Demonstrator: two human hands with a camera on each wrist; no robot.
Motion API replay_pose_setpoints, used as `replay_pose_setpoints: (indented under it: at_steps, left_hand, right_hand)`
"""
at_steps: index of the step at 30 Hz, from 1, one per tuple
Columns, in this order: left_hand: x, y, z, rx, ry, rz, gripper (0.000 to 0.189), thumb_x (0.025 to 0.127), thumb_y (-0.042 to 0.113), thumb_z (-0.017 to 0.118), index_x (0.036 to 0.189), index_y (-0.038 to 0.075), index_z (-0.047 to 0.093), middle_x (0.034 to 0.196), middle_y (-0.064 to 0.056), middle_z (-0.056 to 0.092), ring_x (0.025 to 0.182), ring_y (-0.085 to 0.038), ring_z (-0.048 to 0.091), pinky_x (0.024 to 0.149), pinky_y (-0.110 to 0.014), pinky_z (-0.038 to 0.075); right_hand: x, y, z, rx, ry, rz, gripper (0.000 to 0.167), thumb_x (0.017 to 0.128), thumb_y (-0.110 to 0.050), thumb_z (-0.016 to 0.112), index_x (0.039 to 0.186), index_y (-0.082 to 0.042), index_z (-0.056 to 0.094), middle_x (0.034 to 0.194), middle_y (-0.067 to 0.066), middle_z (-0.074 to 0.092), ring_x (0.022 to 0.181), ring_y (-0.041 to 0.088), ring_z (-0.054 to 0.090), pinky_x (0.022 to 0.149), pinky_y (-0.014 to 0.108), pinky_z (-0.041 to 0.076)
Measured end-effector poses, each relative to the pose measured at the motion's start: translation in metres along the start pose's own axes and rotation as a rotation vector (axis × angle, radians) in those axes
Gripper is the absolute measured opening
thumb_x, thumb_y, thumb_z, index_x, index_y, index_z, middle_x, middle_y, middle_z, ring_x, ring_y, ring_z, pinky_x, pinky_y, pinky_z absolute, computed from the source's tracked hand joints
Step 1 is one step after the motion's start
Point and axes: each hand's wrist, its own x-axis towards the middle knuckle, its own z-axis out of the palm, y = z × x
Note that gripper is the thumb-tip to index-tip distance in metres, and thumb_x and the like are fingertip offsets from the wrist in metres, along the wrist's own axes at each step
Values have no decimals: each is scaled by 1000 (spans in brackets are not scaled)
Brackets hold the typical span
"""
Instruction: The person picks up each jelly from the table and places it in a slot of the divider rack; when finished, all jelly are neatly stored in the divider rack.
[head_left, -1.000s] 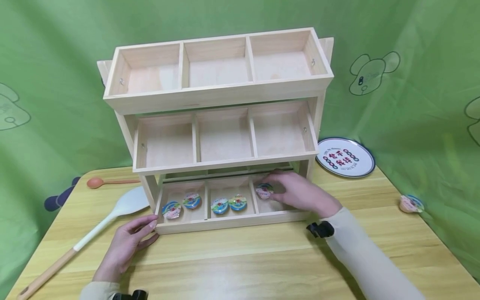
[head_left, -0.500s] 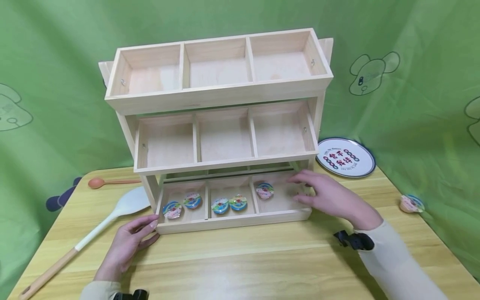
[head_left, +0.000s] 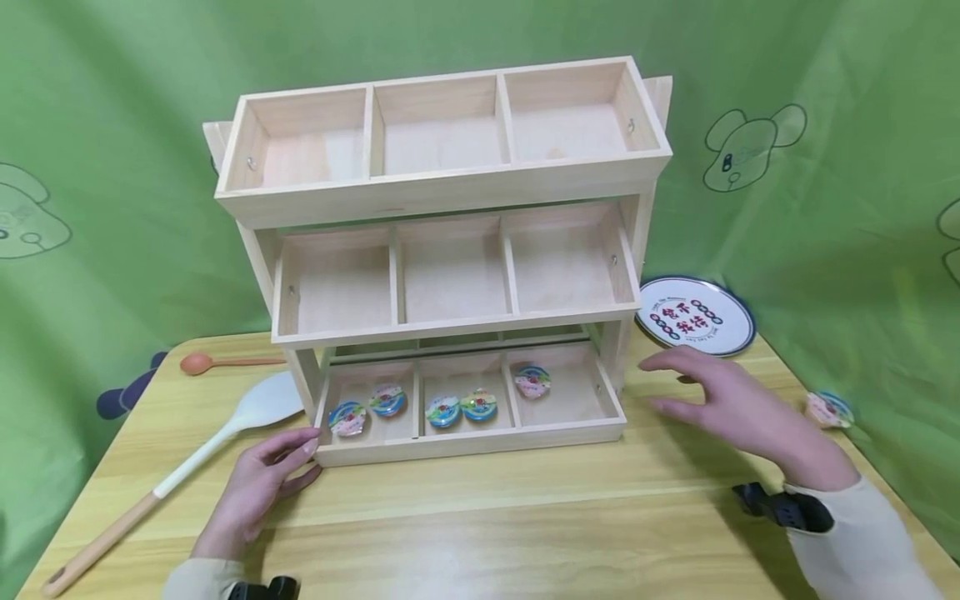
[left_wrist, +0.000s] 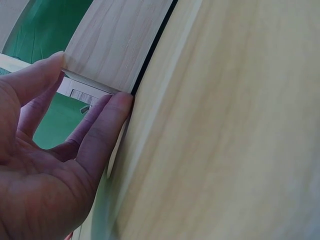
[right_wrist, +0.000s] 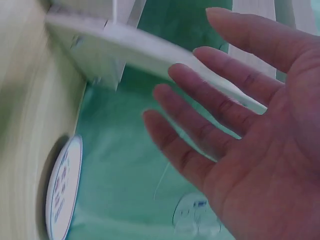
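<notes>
A three-tier wooden shelf rack [head_left: 457, 450] stands on the table. My left hand [head_left: 258, 492] holds the front left corner of its bottom tray, thumb and fingertips at the panel's end in the left wrist view. In that tray, the left and middle compartments bear two jelly cups each, such as one jelly cup [head_left: 347, 419]; a single jelly cup [head_left: 532, 381] lies in the right one. My right hand [head_left: 738, 408] hovers right of the rack with nothing in it, its fingers spread in the right wrist view. One more jelly cup [head_left: 828, 410] sits near the table's right edge.
A white plate [head_left: 696, 317] with red writing lies behind my right hand. Left of the rack are a white spatula [head_left: 258, 406] with a wooden handle and a small orange spoon [head_left: 198, 363]. Green curtain [head_left: 810, 250] closes in the back and sides.
My right hand has let go of the jelly cup in the bottom tray's right compartment and moved out to the right. The left hand stays at the tray's corner.
</notes>
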Motion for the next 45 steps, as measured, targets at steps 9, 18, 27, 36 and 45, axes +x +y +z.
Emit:
replay_pose_setpoints:
  at_steps: [9, 18, 27, 36, 45]
  left_hand:
    - [0, 2, 2, -15, 13, -8, 29, 92, 5, 68, 120, -3, 66, 121, -14, 53, 104, -20, 63, 96, -39, 54]
    - [0, 0, 1, -11, 4, -5, 28, 92, 7, 68, 119, -2, 67, 120, -13, 53, 104, -20, 63, 95, -39, 54]
    - [-2, -1, 1, 6, 12, -3, 31, 92, 8, 69, 120, -4, 65, 122, -15, 54, 103, -21, 64, 95, -39, 55]
    - [0, -3, 1, -3, 8, 2, 29, 92, 8, 69, 119, -4, 67, 120, -13, 55, 103, -21, 64, 94, -41, 55]
    - [1, -1, -1, -10, 1, 1, 28, 92, 7, 69, 119, -2, 67, 121, -11, 54, 104, -19, 63, 95, -40, 54]
  right_hand:
    - [-31, 33, -23, -16, 14, 185, 48, 88, -17, 75, 130, -2, 57, 133, 26, 52, 119, 53, 43, 93, 73, 37]
    - [-61, 80, -36, -150, 104, 233, 47, 86, -10, 75, 126, 4, 55, 130, 35, 46, 117, 60, 34, 97, 80, 24]
    - [-80, 120, -39, -281, 27, 344, 49, 89, -15, 71, 122, 15, 49, 120, 44, 41, 109, 64, 32, 95, 79, 21]
    - [-92, 141, -38, -318, -105, 422, 63, 92, -25, 68, 128, 20, 42, 120, 51, 36, 109, 65, 30, 94, 79, 23]
    - [-94, 152, -34, -356, -104, 416, 50, 93, -17, 65, 122, 19, 47, 107, 44, 51, 102, 60, 40, 83, 74, 39]
